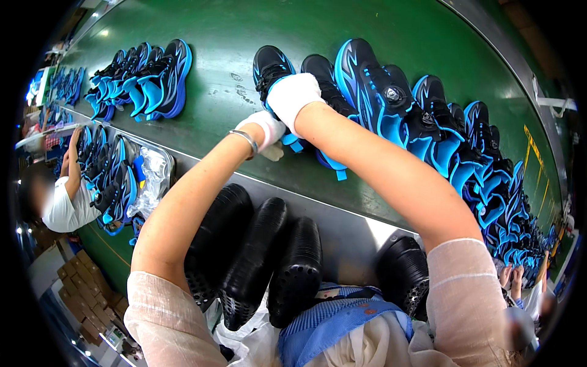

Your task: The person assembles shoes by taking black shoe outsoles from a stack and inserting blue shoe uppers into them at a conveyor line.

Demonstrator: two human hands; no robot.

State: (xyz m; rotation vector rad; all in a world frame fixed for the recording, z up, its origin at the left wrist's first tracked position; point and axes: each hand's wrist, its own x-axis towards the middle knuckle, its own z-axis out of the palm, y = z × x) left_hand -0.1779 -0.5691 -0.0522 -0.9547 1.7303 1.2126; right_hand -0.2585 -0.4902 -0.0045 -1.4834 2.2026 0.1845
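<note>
A black sneaker (273,68) with bright blue trim lies toe-away on the green work surface, in front of me. My right hand (296,100), in a white glove, is closed over its upper and covers much of the opening. At the heel end, my left hand (266,132), also gloved, curls in against the same sneaker; its fingers are partly hidden. A silver bangle circles my left wrist. Just right of my right hand stands another black and blue sneaker (319,76), partly covered by my forearm.
A dense row of sneakers (428,125) runs off to the right; a cluster (150,79) sits far left. Black ribbed shoe lasts (254,257) line the near metal ledge (342,238). A co-worker (67,202) is at left beside a tray of sneakers (162,153); another person's hands (512,275) show lower right.
</note>
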